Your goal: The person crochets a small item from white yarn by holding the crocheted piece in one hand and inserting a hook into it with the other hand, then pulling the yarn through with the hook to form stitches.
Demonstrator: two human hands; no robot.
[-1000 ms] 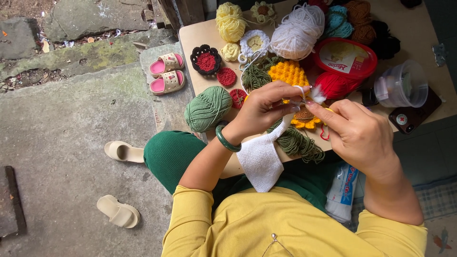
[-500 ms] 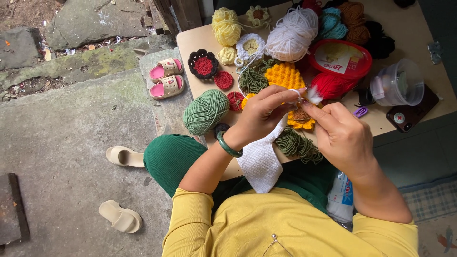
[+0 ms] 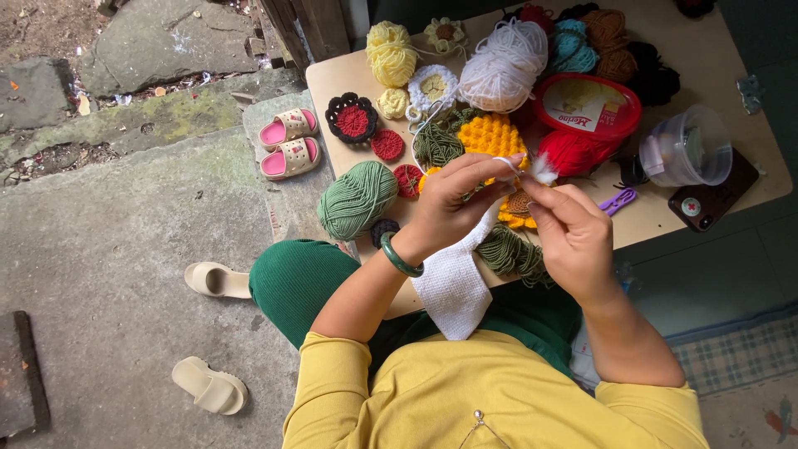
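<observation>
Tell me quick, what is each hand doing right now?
Left hand: closed, pinching the white crocheted piece that hangs below it.
Right hand: fingers pinched at the white yarn; a hook cannot be told.

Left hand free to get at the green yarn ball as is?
Probably not at once: the left hand is pinching the white crochet piece with the right hand. The green yarn ball lies close beside it, unobstructed.

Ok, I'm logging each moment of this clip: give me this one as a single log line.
left hand: pinches white crochet piece | right hand: at white yarn tuft | beside: green yarn ball on table
</observation>
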